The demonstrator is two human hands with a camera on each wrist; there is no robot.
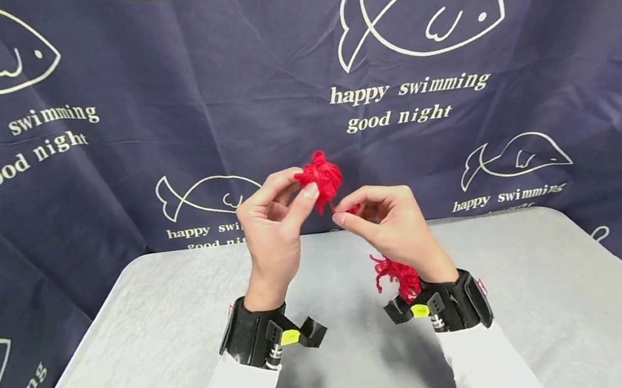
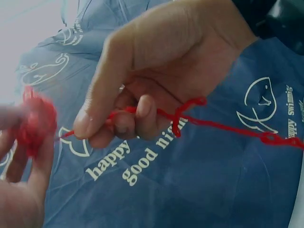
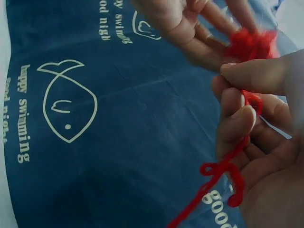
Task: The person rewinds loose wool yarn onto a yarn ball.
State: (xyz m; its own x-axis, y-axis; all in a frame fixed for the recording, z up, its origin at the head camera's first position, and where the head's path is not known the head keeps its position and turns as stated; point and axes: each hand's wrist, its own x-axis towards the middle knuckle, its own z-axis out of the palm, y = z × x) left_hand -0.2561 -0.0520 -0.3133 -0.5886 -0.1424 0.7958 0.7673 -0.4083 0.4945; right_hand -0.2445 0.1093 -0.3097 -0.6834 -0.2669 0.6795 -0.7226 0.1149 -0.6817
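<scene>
A fluffy red yarn ball (image 1: 325, 178) is gripped by the left hand (image 1: 275, 225) above a pale grey table (image 1: 537, 275); its thin red strand (image 2: 223, 126) is pinched by the right hand (image 1: 390, 217). A tangled red yarn bundle (image 1: 398, 274) is partly hidden by the right wrist.

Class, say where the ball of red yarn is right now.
In the head view, the ball of red yarn is near the middle, pinched in the left hand, up and left of the right hand, before the fish-print cloth.
</scene>
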